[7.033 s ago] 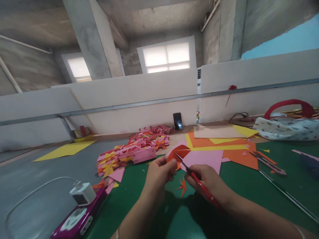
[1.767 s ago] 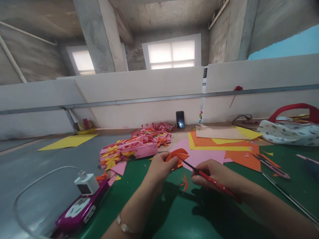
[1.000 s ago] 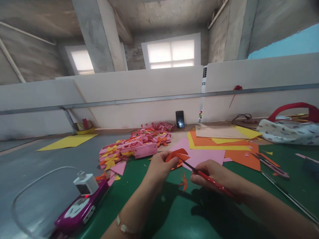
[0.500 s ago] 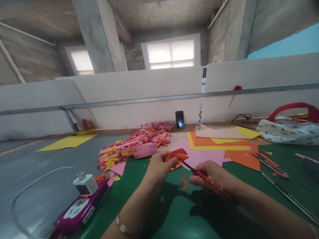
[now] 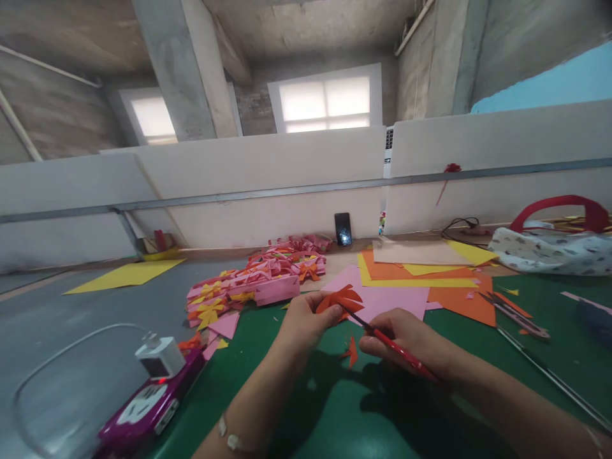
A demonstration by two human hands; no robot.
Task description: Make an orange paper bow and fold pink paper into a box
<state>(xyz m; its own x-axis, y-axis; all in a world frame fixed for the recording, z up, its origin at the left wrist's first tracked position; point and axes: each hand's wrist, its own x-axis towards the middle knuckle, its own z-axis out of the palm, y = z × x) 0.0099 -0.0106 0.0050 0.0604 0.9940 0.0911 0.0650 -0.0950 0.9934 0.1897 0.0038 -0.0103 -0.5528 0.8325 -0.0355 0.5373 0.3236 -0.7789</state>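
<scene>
My left hand pinches a small folded orange paper piece with cut fringes, held just above the green mat. My right hand grips red-handled scissors, and the blade tips sit at the lower edge of the orange piece. A small orange offcut lies on the mat below the two hands. A pink sheet lies just behind the orange piece.
A heap of pink, yellow and orange paper bows lies at the left. Orange and yellow sheets lie at the right, near a craft knife and a metal ruler. A purple power strip with charger and a floral bag flank the mat.
The orange piece has gone from a folded cone to a fringed shape, and it has turned slightly in my left hand. The scissors stay at its edge.
</scene>
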